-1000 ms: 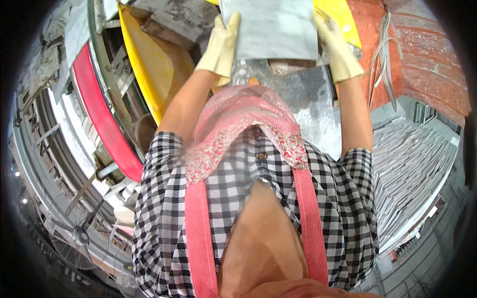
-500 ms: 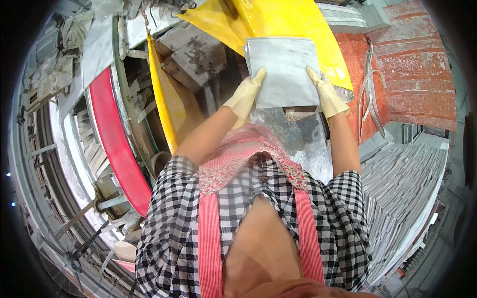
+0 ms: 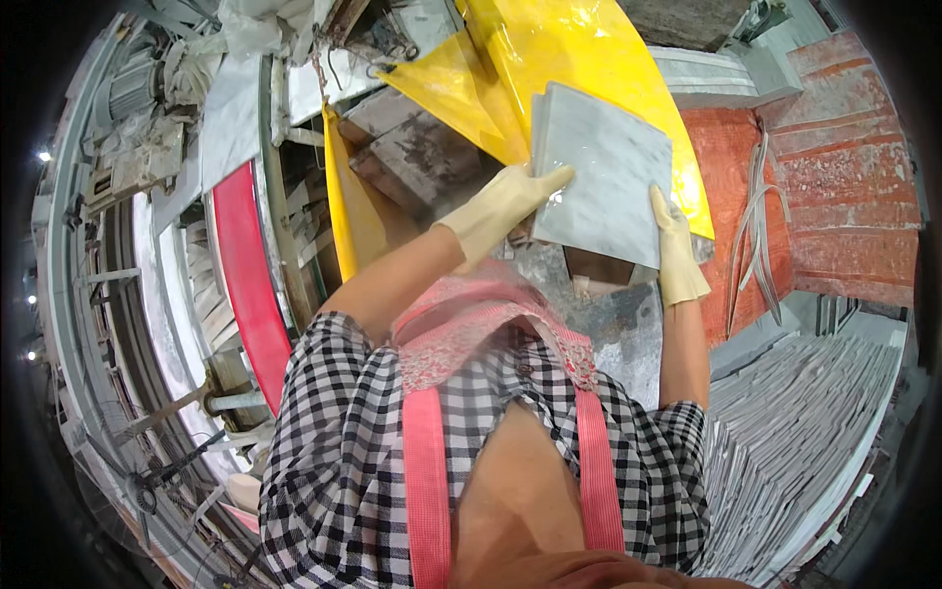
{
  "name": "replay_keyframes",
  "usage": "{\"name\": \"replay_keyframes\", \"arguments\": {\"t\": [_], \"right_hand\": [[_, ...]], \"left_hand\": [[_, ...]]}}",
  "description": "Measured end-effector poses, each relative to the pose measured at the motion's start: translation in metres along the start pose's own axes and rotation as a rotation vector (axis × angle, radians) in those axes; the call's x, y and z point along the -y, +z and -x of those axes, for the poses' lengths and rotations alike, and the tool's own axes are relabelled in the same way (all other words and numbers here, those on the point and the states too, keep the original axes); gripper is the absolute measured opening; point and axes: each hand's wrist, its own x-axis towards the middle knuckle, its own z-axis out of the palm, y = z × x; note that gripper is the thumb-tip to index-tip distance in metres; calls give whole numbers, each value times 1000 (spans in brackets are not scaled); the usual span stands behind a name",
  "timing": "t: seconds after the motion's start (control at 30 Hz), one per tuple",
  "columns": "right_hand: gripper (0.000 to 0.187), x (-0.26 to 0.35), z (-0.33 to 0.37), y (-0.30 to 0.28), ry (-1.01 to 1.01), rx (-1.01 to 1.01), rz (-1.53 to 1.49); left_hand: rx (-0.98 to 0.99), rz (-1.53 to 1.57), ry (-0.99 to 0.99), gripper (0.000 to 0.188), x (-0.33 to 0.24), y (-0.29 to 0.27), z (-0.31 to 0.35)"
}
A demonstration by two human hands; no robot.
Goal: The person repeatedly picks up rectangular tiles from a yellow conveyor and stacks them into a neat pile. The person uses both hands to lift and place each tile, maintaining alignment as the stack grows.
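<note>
Both hands wear cream rubber gloves. Between them is a small stack of square grey-white marble tiles, tilted clockwise, its face toward me. My left hand grips the left edge with the thumb lying over the front face. On the right edge, my right hand has its thumb against the face near the lower right corner. The other fingers are hidden behind the tiles. A second tile's edge peeks out along the left side. Below the stack lies a wet grey metal surface with a brownish block on it.
Yellow plastic sheeting hangs behind the tiles. To the left runs a red belt-like strip beside machinery. Orange-red sheeting with loose pale straps lies right. Many thin tiles stand packed at the lower right.
The tile stack has turned clockwise and shifted right and slightly lower in view. My left thumb reaches further onto its face, and my right hand sits lower. The whole view has shifted somewhat.
</note>
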Motion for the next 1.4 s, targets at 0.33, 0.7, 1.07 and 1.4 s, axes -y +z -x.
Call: {"name": "replay_keyframes", "arguments": {"t": [0.33,0.7,1.07,1.4], "right_hand": [[64,99,-86,27,-107,-126,13],[73,275,-265,99,-394,54,228],[76,332,-348,176,-293,166,432],[70,343,-381,170,-398,114,871]], "left_hand": [[237,-268,163,65,-142,-58,-68],[-55,-468,287,60,-294,-127,-196],[-163,-325,130,59,-331,-183,-269],[-173,-243,89,61,-320,-174,-281]]}}
